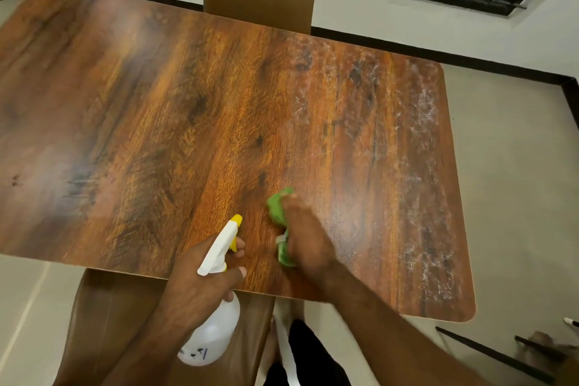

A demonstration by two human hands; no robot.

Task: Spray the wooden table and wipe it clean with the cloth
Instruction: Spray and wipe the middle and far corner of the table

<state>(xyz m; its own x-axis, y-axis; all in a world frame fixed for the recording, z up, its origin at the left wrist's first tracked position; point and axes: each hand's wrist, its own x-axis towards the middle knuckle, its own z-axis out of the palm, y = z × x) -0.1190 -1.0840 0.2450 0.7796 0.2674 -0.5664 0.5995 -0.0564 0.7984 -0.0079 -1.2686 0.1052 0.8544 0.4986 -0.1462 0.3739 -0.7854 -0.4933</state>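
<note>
The left part of the table (141,119) looks dull and dry, with no white marks that I can make out. At the near edge the left hand (200,285) is wrapped round the neck of the spray bottle (213,332), one finger by the yellow trigger, nozzle aimed over the wood. Just beside it the right hand (305,238) presses the green cloth (279,207) onto the tabletop; blur hides whether its fingers curl round the cloth. Farther right, white streaks of spray (419,122) cover the end of the table, unwiped. Spraying there seems done, and most of the wiping is probably left.
</note>
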